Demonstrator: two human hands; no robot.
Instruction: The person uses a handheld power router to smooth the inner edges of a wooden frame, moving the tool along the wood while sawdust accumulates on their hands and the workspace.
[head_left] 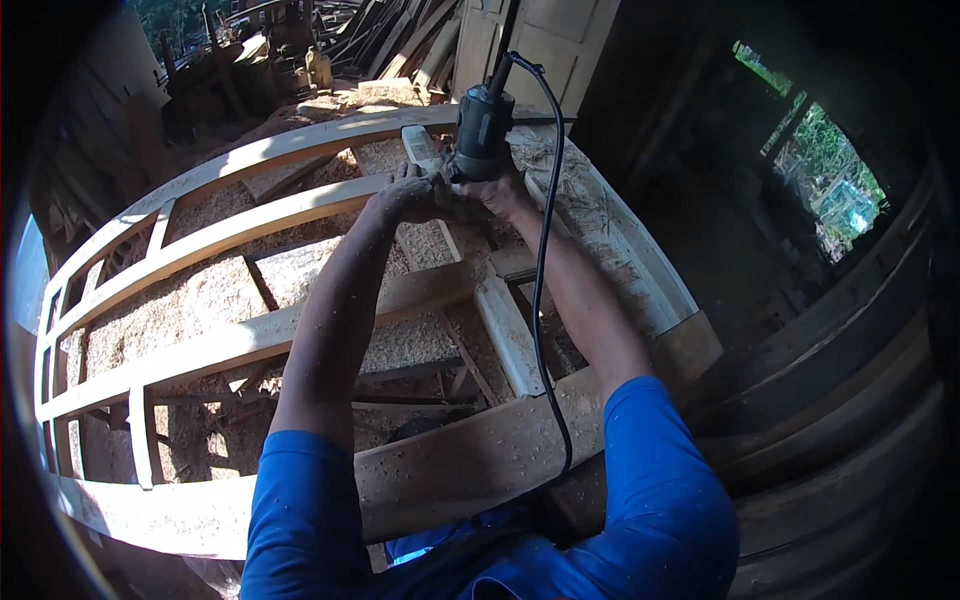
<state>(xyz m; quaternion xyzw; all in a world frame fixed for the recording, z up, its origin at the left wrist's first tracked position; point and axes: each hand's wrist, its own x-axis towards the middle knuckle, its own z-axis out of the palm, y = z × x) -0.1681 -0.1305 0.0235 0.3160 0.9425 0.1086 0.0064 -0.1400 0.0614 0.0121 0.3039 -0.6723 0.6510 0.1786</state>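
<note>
A dark corded power tool, which looks like a router (482, 135), stands upright on the far part of a pale wooden frame (240, 232). My right hand (498, 192) is closed around the low end of its body. Beside it, my left hand (412, 194) grips at the tool's base from the left, its knuckles over the frame's wood. Both hands hide the bit and much of the base. The tool's black cord (543, 290) loops down past my right forearm toward me. A crosswise wooden bar (508, 340) runs from the tool toward my body.
Wood shavings (180, 300) cover the boards beneath the frame. A wide plank (470, 455) forms its near side. Stacked scrap wood (400, 45) and a pale panelled door (540, 50) stand at the back. Dark boards (830, 400) lie on the right, below an opening with greenery.
</note>
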